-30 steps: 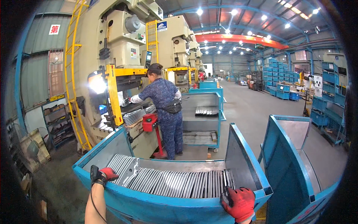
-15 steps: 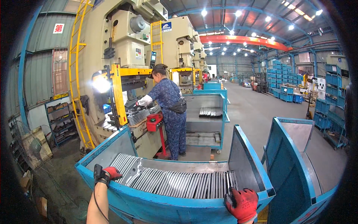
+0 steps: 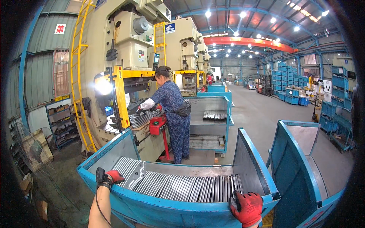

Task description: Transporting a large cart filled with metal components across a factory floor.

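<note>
Across the lower middle of the frame stands an open blue steel bin (image 3: pixel 178 207), its floor lined with a long row of ribbed metal plates (image 3: pixel 186 186) packed on edge. Toward the row's left end, one holed plate (image 3: pixel 137 174) shows its broad face.

The person's two hands are well apart. At the bin's left end, the red-gloved left hand (image 3: pixel 114 177) lies at the near rim with fingers bent, near the plates; whether it grips the rim I cannot tell. A black device (image 3: pixel 100 176) sits at its wrist, with a cable along the forearm. At lower right, the right hand (image 3: pixel 248 207), in a red and black glove, is curled over the near rim, just beside the row's right end.

Beyond the bin, left of centre, a co-worker (image 3: pixel 169 110) in dark blue bends toward a stack of pressed plates (image 3: pixel 140 119) at a cream power press (image 3: pixel 133 57). Beside the co-worker is a red control pedestal (image 3: pixel 157 125). At the right, another blue bin (image 3: pixel 294 163) stands near the first.
</note>
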`<state>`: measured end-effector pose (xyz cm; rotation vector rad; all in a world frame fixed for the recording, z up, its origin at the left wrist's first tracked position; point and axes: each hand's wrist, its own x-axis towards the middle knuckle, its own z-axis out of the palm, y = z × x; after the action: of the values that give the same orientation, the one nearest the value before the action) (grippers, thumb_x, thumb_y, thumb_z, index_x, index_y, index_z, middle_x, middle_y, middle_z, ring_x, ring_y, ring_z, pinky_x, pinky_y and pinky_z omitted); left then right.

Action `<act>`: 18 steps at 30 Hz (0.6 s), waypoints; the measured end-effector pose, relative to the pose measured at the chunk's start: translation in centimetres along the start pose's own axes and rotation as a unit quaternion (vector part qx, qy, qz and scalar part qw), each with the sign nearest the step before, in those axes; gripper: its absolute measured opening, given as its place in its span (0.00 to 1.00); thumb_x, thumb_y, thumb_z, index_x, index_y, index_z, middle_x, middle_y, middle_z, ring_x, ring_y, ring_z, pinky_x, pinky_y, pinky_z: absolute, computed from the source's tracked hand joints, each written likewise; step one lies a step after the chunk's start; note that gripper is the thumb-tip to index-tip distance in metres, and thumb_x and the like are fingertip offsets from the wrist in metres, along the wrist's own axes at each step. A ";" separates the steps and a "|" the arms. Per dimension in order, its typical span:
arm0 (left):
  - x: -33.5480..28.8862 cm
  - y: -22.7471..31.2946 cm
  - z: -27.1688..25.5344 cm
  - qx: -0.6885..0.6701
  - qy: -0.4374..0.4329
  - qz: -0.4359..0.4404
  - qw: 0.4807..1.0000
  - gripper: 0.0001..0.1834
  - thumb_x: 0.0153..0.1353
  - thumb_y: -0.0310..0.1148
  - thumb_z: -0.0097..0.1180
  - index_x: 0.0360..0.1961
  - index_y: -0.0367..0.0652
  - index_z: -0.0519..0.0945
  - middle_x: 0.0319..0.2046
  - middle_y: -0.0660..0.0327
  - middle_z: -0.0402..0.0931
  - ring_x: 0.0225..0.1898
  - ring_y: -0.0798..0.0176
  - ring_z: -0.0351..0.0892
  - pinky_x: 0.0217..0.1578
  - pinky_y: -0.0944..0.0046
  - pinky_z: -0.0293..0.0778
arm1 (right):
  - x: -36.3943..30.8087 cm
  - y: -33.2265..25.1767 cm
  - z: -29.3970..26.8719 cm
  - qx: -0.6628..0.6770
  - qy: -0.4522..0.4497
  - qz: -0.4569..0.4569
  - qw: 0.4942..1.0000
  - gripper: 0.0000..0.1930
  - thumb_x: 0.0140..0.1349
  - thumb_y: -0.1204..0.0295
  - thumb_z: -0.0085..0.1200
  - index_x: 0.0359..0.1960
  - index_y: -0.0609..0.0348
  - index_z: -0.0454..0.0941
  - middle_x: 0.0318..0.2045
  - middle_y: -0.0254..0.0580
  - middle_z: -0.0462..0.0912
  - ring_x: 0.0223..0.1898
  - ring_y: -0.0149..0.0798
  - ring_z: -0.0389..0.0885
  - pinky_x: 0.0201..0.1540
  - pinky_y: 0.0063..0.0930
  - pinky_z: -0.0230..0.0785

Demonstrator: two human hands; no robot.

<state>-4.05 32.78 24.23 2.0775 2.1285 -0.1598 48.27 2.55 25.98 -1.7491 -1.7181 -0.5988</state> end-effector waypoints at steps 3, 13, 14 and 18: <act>0.2 -0.1 0.0 -0.001 0.001 0.005 1.000 0.25 0.52 0.53 0.55 0.42 0.45 0.82 0.31 0.62 0.83 0.33 0.65 0.82 0.40 0.64 0.74 | 0.0 0.0 -0.1 -0.002 0.004 -0.002 1.000 0.24 0.38 0.57 0.60 0.39 0.53 0.81 0.21 0.41 0.77 0.29 0.46 0.76 0.41 0.40 0.66; 0.9 -0.3 0.1 -0.014 -0.033 -0.021 0.999 0.32 0.45 0.59 0.56 0.46 0.48 0.80 0.47 0.53 0.77 0.50 0.52 0.75 0.53 0.57 0.67 | -0.1 -0.3 -0.2 -0.014 0.008 0.010 1.000 0.23 0.38 0.57 0.60 0.40 0.50 0.80 0.21 0.42 0.77 0.29 0.47 0.76 0.41 0.42 0.66; 0.6 -0.2 0.0 -0.013 -0.032 -0.021 0.999 0.32 0.45 0.59 0.56 0.46 0.48 0.80 0.47 0.53 0.77 0.50 0.52 0.75 0.53 0.57 0.67 | -0.1 -0.3 -0.2 -0.013 0.010 0.010 1.000 0.23 0.38 0.57 0.60 0.39 0.50 0.80 0.21 0.42 0.77 0.29 0.47 0.76 0.40 0.42 0.66; 0.2 -0.4 0.2 -0.002 0.013 0.011 1.000 0.27 0.49 0.56 0.55 0.40 0.46 0.82 0.30 0.62 0.83 0.35 0.63 0.81 0.42 0.62 0.73 | -0.1 -0.2 -0.1 -0.010 0.006 0.008 1.000 0.23 0.38 0.57 0.60 0.39 0.51 0.80 0.21 0.42 0.77 0.29 0.47 0.76 0.42 0.42 0.66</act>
<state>-4.44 32.94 24.00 2.1104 2.1179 -0.1271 48.08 2.41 26.01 -1.7689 -1.6936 -0.6196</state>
